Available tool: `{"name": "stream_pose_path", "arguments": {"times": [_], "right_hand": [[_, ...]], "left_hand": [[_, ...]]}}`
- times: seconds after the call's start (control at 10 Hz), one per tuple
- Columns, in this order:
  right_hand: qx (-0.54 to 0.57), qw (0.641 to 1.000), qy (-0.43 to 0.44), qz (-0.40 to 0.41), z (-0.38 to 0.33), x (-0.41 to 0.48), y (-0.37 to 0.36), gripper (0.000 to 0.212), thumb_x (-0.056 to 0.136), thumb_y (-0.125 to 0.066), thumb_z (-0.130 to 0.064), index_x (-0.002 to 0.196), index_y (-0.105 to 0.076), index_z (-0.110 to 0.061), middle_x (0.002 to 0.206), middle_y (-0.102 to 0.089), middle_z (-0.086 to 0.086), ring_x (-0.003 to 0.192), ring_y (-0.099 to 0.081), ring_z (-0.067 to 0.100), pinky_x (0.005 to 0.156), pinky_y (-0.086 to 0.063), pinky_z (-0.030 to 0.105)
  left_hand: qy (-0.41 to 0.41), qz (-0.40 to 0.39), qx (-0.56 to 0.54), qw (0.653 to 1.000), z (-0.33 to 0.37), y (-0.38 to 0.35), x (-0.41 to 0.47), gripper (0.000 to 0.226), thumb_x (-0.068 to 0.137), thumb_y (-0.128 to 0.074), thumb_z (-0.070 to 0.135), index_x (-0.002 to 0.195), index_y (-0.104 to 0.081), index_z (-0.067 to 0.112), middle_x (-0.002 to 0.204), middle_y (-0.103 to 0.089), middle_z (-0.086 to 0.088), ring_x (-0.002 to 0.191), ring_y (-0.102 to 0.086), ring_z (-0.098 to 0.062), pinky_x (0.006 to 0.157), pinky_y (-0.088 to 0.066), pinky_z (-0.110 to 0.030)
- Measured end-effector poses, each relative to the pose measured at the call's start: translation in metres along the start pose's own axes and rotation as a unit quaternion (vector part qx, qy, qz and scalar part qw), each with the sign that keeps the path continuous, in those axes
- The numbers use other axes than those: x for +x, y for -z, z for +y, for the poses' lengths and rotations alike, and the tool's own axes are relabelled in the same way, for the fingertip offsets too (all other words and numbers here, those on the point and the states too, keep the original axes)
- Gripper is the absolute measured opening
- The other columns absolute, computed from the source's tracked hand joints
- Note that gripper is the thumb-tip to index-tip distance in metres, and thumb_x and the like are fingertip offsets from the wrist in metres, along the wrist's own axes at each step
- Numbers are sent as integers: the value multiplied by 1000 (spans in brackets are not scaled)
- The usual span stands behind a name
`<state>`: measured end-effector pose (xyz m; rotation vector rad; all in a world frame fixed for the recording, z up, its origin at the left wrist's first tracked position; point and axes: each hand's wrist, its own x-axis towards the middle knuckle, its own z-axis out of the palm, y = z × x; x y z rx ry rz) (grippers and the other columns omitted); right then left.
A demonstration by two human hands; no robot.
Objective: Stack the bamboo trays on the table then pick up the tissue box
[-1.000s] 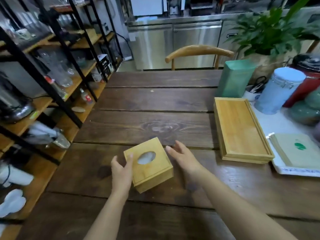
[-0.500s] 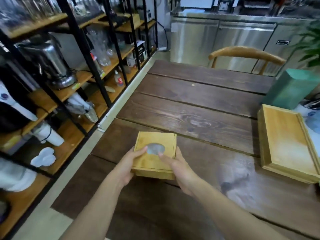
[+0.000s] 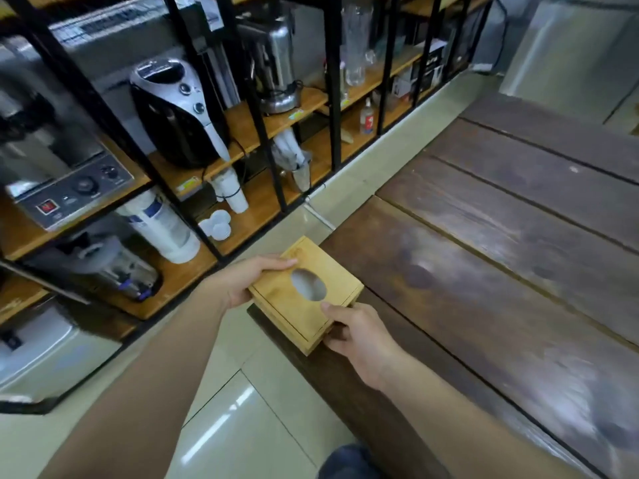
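**Tissue box in both hands at the table's edge: slip risk**

Head view. I am holding the square light-bamboo tissue box with the oval opening in its lid [image 3: 306, 293] between both hands. My left hand [image 3: 247, 280] is cupping the far-left side, its fingers [image 3: 276, 262] curling over the top edge. My right hand [image 3: 359, 335] is pinching the near-right corner, thumb lying on the lid just beside the oval hole and the other fingers tucked under the box. Both hands are closed on the box. It is tilting a little and sitting over the corner of the dark plank wooden table [image 3: 501, 288], part of it hanging out above the pale tiled floor [image 3: 249, 409]. I cannot tell whether its underside is touching the table.

The bamboo trays are not showing here, so I cannot judge the stack.

Risks, as I am judging them: the lid looks like a separate sliding panel, so pressing with my thumb could shift it. The bamboo looks smooth, and my right-hand hold is only at a corner; if either hand loosens, the box could tip and drop to the tiles. The black metal shelving rack with wooden shelves [image 3: 262, 140] is standing near on my left, so a wide swing that way could knock the white paper cups [image 3: 230, 193].
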<state>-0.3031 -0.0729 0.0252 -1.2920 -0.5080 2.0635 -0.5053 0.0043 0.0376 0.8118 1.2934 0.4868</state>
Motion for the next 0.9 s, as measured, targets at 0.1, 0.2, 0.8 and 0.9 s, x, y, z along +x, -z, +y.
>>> {"name": "stream_pose_path", "arguments": {"times": [0.1, 0.2, 0.8, 0.9], "right_hand": [[-19, 1000, -8, 12, 3, 7, -3, 47, 81, -65, -15, 124, -47, -8, 123, -59, 11, 112, -55, 25, 87, -50, 35], [-29, 999, -15, 11, 6, 11, -3, 44, 81, -64, -15, 122, -49, -8, 123, -59, 12, 113, -55, 25, 99, -46, 41], [-122, 992, -18, 29, -1, 5, 14, 41, 85, -60, -25, 123, -53, -10, 126, -59, 6, 118, -52, 20, 103, -42, 35], [-179, 981, 3, 72, -22, -3, 26, 51, 86, -60, -30, 129, -47, -5, 131, -55, 10, 118, -52, 22, 104, -42, 37]], "left_hand": [[2, 6, -4, 1000, -9, 5, 2, 35, 72, -69, 33, 103, -68, 16, 95, -75, -4, 87, -69, -20, 72, -56, -30], [7, 1, 20, 1000, -19, 8, 6, 46, 70, -71, 37, 111, -64, 17, 107, -72, -6, 98, -66, -23, 83, -53, -35], [-7, -89, 97, 991, -16, 21, 23, 39, 74, -62, 56, 109, -64, 39, 112, -69, 7, 105, -63, -16, 86, -50, -34], [-54, -48, 173, 982, 10, 19, 19, 48, 70, -59, 63, 115, -57, 44, 124, -59, 13, 115, -53, -13, 94, -39, -32]]}}
